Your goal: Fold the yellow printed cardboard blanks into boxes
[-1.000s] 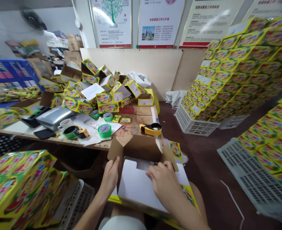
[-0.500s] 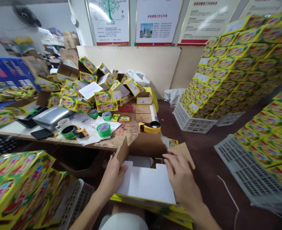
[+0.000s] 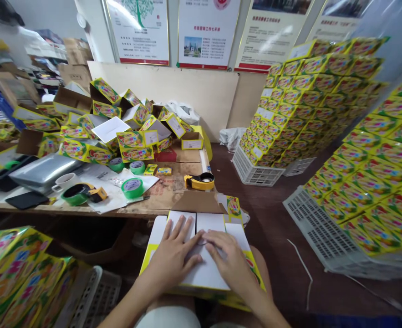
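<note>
A yellow printed cardboard box (image 3: 203, 277) lies across my lap, with its white inner flaps folded inward and a brown flap (image 3: 197, 202) standing up at the far side. My left hand (image 3: 178, 255) lies flat on the white flaps with its fingers spread. My right hand (image 3: 231, 259) rests on the box's right half, fingers bent, their tips on the flaps beside my left index finger. The contents of the box are covered by the flaps.
On the workbench (image 3: 166, 187) ahead stand a yellow tape dispenser (image 3: 200, 181), green tape rolls (image 3: 133, 187), a white mug (image 3: 66, 181) and a heap of open boxes (image 3: 135, 143). Stacked boxes in white crates (image 3: 327, 232) fill the right; more boxes (image 3: 12, 273) stand at lower left.
The near white flap has been folded down over the box opening, and the side flaps are turned in. Both hands have moved inward onto the top. The view has turned slightly right.
</note>
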`<state>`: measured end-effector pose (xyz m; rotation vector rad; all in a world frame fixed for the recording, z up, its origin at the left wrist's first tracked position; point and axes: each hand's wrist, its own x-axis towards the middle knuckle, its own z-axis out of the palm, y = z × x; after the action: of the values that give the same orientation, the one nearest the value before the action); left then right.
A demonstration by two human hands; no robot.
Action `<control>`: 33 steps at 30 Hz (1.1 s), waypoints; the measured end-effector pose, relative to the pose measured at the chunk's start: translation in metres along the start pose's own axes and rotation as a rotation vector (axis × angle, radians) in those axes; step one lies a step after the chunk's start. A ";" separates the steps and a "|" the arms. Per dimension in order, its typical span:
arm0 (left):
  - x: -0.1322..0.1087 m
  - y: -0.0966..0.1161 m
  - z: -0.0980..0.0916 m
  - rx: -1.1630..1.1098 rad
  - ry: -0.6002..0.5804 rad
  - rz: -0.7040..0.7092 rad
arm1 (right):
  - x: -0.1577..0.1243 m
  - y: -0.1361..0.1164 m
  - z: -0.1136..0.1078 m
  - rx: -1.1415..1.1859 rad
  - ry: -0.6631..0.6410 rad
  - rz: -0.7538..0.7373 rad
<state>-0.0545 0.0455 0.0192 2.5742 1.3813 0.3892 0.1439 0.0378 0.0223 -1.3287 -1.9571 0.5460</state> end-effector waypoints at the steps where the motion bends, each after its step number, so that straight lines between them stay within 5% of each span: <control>1: 0.000 0.001 -0.001 -0.003 -0.012 0.002 | 0.010 0.003 -0.004 0.062 0.075 0.048; 4: -0.001 0.002 -0.006 -0.026 -0.042 -0.006 | 0.047 0.017 -0.016 0.283 0.227 0.147; 8: -0.001 0.000 -0.008 -0.126 -0.011 -0.008 | 0.084 0.036 -0.022 0.538 -0.065 0.214; 11: -0.007 -0.008 0.000 -0.357 0.211 -0.117 | 0.088 0.038 -0.020 0.394 -0.316 0.162; 13: -0.013 -0.016 0.011 -0.569 0.447 -0.333 | 0.082 0.034 -0.016 0.159 -0.361 0.110; 16: -0.019 -0.027 0.031 -0.900 0.595 -0.637 | 0.070 0.026 -0.007 -0.137 -0.318 0.073; 22: -0.015 -0.032 0.037 -1.218 0.530 -0.739 | 0.060 0.019 0.006 -0.332 -0.176 0.002; 27: -0.023 -0.020 0.021 -1.362 0.408 -0.860 | 0.049 0.034 0.005 0.123 0.029 0.095; 30: -0.030 -0.008 0.009 -1.431 0.359 -0.821 | 0.038 0.038 0.002 0.414 0.199 0.252; 33: -0.030 0.002 -0.005 -1.462 0.380 -0.743 | 0.028 0.031 -0.004 0.532 0.231 0.273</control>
<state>-0.0707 0.0199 0.0203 0.7924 1.2282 1.1723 0.1600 0.0758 0.0127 -1.2464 -1.3251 0.9248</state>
